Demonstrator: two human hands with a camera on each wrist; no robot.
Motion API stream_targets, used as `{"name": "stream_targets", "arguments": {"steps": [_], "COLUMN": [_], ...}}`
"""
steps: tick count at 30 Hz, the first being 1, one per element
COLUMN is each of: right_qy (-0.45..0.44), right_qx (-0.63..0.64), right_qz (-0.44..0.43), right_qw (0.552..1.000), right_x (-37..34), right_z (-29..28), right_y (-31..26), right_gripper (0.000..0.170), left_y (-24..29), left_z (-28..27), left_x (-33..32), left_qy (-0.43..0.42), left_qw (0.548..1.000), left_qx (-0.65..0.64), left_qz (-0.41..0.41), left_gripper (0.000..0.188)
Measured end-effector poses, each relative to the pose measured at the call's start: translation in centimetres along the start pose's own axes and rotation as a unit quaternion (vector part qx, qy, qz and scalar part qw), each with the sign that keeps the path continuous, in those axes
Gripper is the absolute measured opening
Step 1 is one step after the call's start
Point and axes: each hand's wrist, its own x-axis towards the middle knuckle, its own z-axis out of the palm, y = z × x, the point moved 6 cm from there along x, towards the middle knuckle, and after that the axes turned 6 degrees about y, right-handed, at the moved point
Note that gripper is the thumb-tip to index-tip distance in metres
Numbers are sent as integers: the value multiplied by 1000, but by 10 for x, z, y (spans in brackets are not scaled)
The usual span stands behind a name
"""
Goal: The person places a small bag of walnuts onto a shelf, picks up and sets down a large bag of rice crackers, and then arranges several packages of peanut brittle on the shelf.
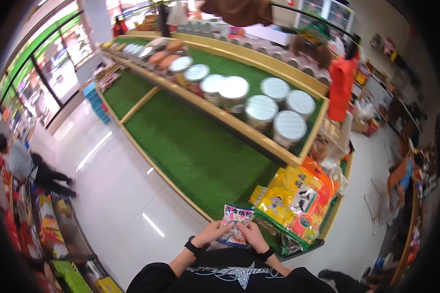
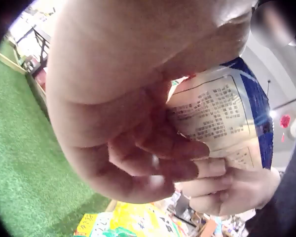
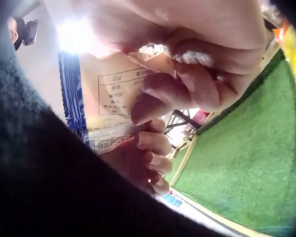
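Head view: we have both hands up on one small packet point(image 1: 234, 235), left hand point(image 1: 211, 233) on its left side, right hand point(image 1: 253, 235) on its right, thumbs on the printed front, fingers bent behind. Packet sits upright in front of the black shirt point(image 1: 208, 274), by the near edge of the counter point(image 1: 190, 151), which is lined with green turf. Yellow bags point(image 1: 288, 195) lie just right of it on the counter. Lidded tubs point(image 1: 261, 108) stand on the raised shelf point(image 1: 215, 115) beyond, red bag point(image 1: 342, 88) hanging at its right end. We also get a person point(image 1: 23, 161) on the floor point(image 1: 105, 193) off to the left. Left wrist view: we see the left hand's fingers curled in at the packet's back, text panel and blue edge showing; the right hand meets it low down. Right wrist view: we see the right hand's fingers bent against the packet's back, printed table and blue crimped edge visible, left hand's fingertips below.
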Motion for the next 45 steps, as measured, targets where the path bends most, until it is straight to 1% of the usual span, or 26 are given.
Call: {"name": "stream_targets", "arguments": {"steps": [1,2,4,5,7,9,12,13,18,21,22,24,26,30,31,33,34,36,37,38,39,40,41,42,43,45], "right_qy": [-12,-31,-77,-111,-162,-232,-308,-319,-355,-379,-382,-360,-381,-410,-406,-398,-388,-386,-399,-409,-411,-412,-422,-430,-430,-344], "right_qx": [-73,-84,-90,-82,-110,-166,-235,-269,-329,-379,-382,-284,-295,-299,-344,-331,-323,-360,-374,-387,-399,-402,-404,-404,-405,-312], "right_qz": [-36,-34,-104,-113,-104,-95,-41,-52,-41,-30,-29,7,8,-8,-50,-65,-77,-113,-186,-256,-286,-279,-238,-196,-190,-146], "right_qw": [997,995,988,984,975,954,921,907,874,844,841,889,876,862,845,853,860,842,816,785,768,768,776,783,784,873], "right_x": [10,16,23,26,25,27,31,28,40,62,66,81,104,142,157,174,183,203,210,217,225,229,232,236,241,259], "right_z": [15,38,88,112,165,211,258,272,314,328,335,352,366,395,401,419,427,441,450,456,461,463,465,468,468,462], "right_y": [6,8,5,6,3,9,30,26,34,48,49,44,36,4,-6,-29,-43,-59,-67,-74,-78,-83,-87,-89,-87,-87], "right_gripper": [22,22,22,23,24,27,27,24,22,22,22,24,25,24,22,26,31,34,35,36,37,37,32,28,28,23], "left_y": [-2,-2,0,-1,-1,3,-18,-26,-42,-50,-51,-44,-27,-6,1,17,25,41,42,47,48,45,41,38,38,34], "left_z": [-20,-40,-76,-95,-126,-154,-190,-198,-224,-244,-253,-273,-291,-333,-347,-373,-386,-400,-409,-420,-425,-427,-429,-431,-434,-439], "left_x": [-14,-30,-60,-74,-104,-134,-170,-177,-201,-205,-205,-201,-197,-174,-168,-156,-155,-144,-138,-134,-129,-124,-119,-113,-109,-99], "left_qy": [32,65,120,147,191,235,303,321,381,419,444,474,497,494,491,482,484,390,377,377,341,300,297,314,331,326], "left_qw": [999,998,992,986,975,931,903,897,861,845,843,837,814,817,829,855,854,915,924,924,940,950,951,949,943,945], "left_qx": [4,10,-30,-50,-77,-238,-260,-259,-291,-289,-255,-221,-251,-246,-217,-122,-120,-56,-13,-18,21,60,53,25,-3,-24], "left_qz": [11,20,40,65,87,146,161,157,168,164,161,162,165,164,159,144,147,88,61,61,-3,-67,-70,-28,13,18], "left_gripper": [44,43,40,38,35,30,25,22,20,18,17,16,17,18,20,27,27,32,35,35,34,32,32,33,33,37]}}
